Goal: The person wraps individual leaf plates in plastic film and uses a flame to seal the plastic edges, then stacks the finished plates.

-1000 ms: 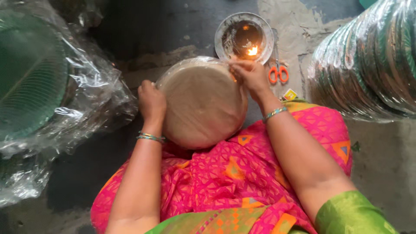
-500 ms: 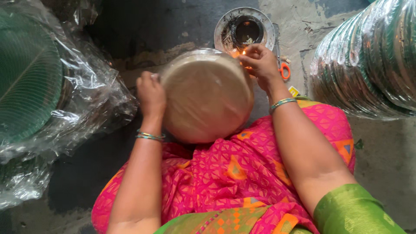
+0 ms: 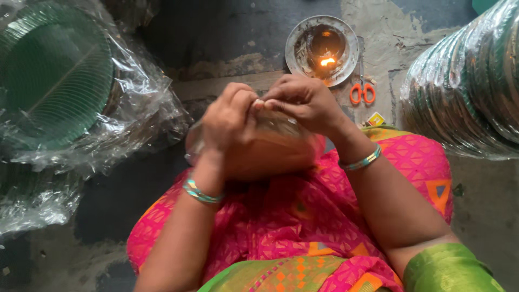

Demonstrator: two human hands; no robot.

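Obs.: stack of round plates [image 3: 270,154], brownish-tan, wrapped in clear film, resting on the person's lap against the pink patterned cloth [image 3: 303,216]. Upper face of the stack is mostly covered by both hands; only a blurred tan disc and a glossy film edge at its left rim show. Exact plate count cannot be told.

Left hand [image 3: 230,121]: over the top of the stack, fingers [image 3: 243,100] bunched and pinched on the film at the top edge. Right hand [image 3: 303,103]: meets the left one at the same spot, fingers [image 3: 275,103] pinched on the film too. Fingertips of both hands touch. Banded bangle on each wrist.

Beyond the hands, on the floor: shallow metal dish [image 3: 296,38] holding a small lit flame [image 3: 326,61]. Just right of the dish, orange-handled scissors [image 3: 362,92]. Below these, a small yellow box [image 3: 375,118], partly at the edge of the cloth.

Surface: bare concrete floor [image 3: 227,32], dark grey, with paler worn patches near the dish and rough cracks.

Surroundings: left, large film-wrapped bundle of green plates [image 3: 54,75], loose crinkled plastic spread about it. Right, a long wrapped row of plates [image 3: 470,92] lying on edge, green rims, shiny film. Green sleeve [image 3: 448,270] at the lower right.
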